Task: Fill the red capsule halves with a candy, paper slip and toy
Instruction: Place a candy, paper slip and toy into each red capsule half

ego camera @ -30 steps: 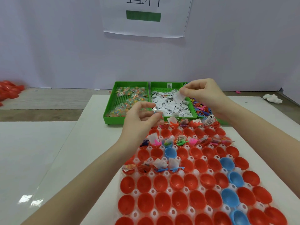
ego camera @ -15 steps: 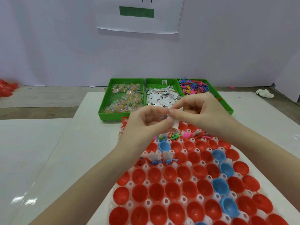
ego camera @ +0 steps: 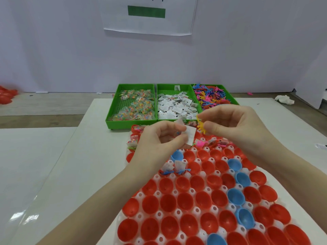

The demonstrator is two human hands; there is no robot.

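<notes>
My left hand (ego camera: pixel 161 138) pinches a white paper slip (ego camera: pixel 190 137) above the far rows of red capsule halves (ego camera: pixel 167 202), which sit open in a white holder sheet (ego camera: pixel 159 213). Something small and coloured shows inside that hand's fingers. My right hand (ego camera: pixel 233 124) pinches a yellow toy figure (ego camera: pixel 200 125) just to the right of the slip. Behind them stand three green trays: candies (ego camera: pixel 134 106), paper slips (ego camera: pixel 177 106), toys (ego camera: pixel 210 97). Some far capsule halves hold slips and toys; two near the left hold blue toys (ego camera: pixel 177 171).
Several blue capsule halves (ego camera: pixel 236 196) are mixed among the red ones on the right side. Loose red halves (ego camera: pixel 6 97) lie at the far left by the wall. A crumpled white wad (ego camera: pixel 284 99) lies far right. The white table (ego camera: pixel 35 165) extends left.
My right hand came back from the trays toward my left hand, passed over the slip, and now holds a yellow toy. The view tilted down toward the capsule sheet.
</notes>
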